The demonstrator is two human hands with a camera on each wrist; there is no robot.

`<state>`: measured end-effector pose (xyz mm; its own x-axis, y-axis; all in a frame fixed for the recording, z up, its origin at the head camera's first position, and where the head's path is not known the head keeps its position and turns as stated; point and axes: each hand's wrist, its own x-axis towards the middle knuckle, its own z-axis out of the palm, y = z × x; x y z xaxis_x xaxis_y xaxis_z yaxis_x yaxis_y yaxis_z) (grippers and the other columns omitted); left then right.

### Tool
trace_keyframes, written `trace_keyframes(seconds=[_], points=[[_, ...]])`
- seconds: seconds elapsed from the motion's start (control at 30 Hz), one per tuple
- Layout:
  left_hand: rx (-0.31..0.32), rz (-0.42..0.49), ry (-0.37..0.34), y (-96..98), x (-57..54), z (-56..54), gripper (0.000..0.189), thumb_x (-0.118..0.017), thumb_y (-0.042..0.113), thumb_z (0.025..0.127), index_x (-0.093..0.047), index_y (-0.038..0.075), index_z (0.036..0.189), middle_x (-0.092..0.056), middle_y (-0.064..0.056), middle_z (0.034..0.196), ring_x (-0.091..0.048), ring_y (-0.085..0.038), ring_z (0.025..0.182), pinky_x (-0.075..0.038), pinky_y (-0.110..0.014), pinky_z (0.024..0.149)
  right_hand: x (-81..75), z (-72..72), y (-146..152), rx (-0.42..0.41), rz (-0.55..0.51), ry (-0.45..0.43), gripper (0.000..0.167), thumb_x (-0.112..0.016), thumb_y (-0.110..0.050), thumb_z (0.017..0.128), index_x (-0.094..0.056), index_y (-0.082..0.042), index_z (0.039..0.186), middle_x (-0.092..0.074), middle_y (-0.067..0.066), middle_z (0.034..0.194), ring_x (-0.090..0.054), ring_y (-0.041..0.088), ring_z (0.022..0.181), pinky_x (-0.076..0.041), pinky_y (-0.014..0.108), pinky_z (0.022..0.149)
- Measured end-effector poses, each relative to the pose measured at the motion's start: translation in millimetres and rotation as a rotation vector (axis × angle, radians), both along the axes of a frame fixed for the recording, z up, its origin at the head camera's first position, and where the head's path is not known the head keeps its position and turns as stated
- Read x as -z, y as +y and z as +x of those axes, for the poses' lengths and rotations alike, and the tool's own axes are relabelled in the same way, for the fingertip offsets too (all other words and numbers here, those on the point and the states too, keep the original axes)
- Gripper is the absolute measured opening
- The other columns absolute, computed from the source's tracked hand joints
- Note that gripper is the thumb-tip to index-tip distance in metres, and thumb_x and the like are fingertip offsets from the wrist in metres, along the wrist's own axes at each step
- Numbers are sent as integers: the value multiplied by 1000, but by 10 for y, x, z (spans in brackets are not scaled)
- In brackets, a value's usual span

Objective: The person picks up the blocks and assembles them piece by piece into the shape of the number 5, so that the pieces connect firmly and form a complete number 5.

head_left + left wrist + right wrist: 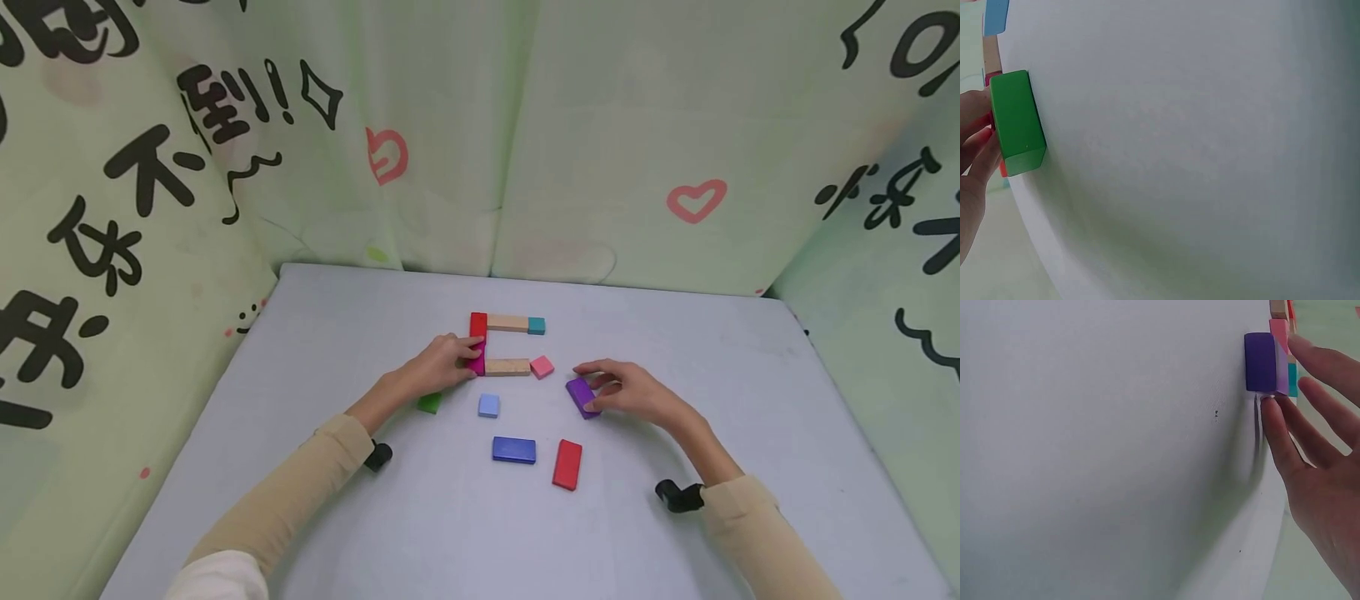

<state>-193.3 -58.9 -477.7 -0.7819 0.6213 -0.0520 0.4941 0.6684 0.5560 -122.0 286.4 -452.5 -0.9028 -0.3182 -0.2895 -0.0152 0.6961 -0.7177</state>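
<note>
In the head view, my left hand [441,364] holds the magenta block [480,360] between finger and thumb. The block's far end meets a red block [478,325]. A light wooden block [507,367] stretches right from the magenta one, and a second wooden block [507,322] extends from the red one to a teal cube [536,326]. My right hand [630,392] has thumb and fingers around a tilted purple block [579,397] on the table. A pink cube [542,367] lies between that and the nearer wooden block. Beside the left wrist sits a green block [1017,115].
Nearer on the white table [450,533] lie a light blue cube [488,406], a blue block [513,450] and another red block [567,465]. Pale green curtains [585,125] with writing enclose the table's back and sides. A dark wrist camera [678,496] hangs under each sleeve.
</note>
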Motion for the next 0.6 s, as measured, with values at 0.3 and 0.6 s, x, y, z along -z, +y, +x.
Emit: trace_keyframes(seconds=[0.3, 0.6], points=[[10, 9, 6, 2, -18, 15, 42, -76, 14, 94, -66, 2, 134, -53, -12, 154, -58, -32, 131, -55, -35, 102, 54, 101, 43, 14, -34, 13, 62, -82, -17, 87, -58, -8, 143, -62, 20, 130, -64, 27, 106, -56, 33, 87], [-1, 11, -8, -3, -17, 11, 43, -76, 14, 94, -65, 2, 135, -53, -11, 154, -58, -31, 130, -56, -32, 99, 85, 156, 23, 19, -43, 27, 65, -82, -14, 86, -56, -7, 145, -59, 22, 135, -66, 23, 102, -57, 28, 84]])
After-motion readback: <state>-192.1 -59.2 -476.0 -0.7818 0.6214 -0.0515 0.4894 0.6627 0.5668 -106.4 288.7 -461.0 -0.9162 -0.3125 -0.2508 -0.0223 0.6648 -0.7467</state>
